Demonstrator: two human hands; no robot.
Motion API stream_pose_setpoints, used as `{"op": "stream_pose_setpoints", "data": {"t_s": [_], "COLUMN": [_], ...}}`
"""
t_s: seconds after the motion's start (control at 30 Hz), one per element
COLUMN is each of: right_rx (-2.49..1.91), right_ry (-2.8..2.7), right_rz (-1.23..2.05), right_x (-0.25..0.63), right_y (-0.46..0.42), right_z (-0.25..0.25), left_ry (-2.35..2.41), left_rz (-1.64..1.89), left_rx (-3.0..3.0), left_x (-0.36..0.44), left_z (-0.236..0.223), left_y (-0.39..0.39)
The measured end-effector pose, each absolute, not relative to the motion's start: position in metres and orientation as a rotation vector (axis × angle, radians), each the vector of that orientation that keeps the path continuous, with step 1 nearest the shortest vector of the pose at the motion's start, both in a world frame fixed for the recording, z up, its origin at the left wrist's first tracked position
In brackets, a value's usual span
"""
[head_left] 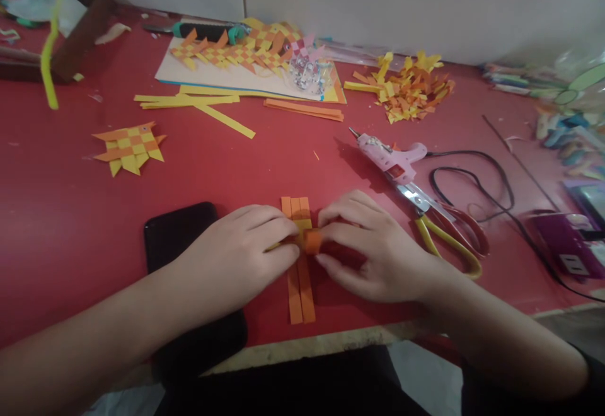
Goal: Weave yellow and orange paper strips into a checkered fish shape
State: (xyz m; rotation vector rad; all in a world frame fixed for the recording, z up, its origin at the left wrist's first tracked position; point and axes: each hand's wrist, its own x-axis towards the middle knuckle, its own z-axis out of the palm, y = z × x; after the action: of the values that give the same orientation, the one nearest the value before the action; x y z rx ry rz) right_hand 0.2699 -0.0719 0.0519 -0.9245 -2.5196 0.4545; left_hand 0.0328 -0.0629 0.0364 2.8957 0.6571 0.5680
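Orange paper strips (295, 296) lie side by side near the table's front edge, with a yellow paper strip (302, 223) crossing them. My left hand (255, 239) presses over the left side of the crossing, its fingers closed on the woven paper strips. From the right, my right hand (368, 239) pinches a folded-back orange strip (312, 241) between thumb and fingers. Parts of the weave are hidden under the fingertips. Beneath my left forearm rests a black phone (179, 230). A finished woven paper fish (135, 146) lies at the left.
A pink glue gun (390, 159) with a black cord and yellow-red handled scissors (444, 233) lie right. Behind are loose yellow strips (222, 118), orange strips (305, 111), woven fish (236, 57) on a card, and a scrap pile (411, 91). A purple box (567, 246) stands far right.
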Motion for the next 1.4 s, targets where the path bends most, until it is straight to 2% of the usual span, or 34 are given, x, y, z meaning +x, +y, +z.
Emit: {"op": "stream_pose_setpoints", "data": {"t_s": [1.4], "right_rx": [-1.151], "right_ry": [-2.387], "right_rz": [0.482], "right_x": [0.263], "right_y": [-0.059], "right_z": [0.048], "left_ry": [0.600], "left_rz": [0.472], "left_rx": [2.915], "left_x": [0.033], "left_z": [0.033], "left_y": [-0.062]}}
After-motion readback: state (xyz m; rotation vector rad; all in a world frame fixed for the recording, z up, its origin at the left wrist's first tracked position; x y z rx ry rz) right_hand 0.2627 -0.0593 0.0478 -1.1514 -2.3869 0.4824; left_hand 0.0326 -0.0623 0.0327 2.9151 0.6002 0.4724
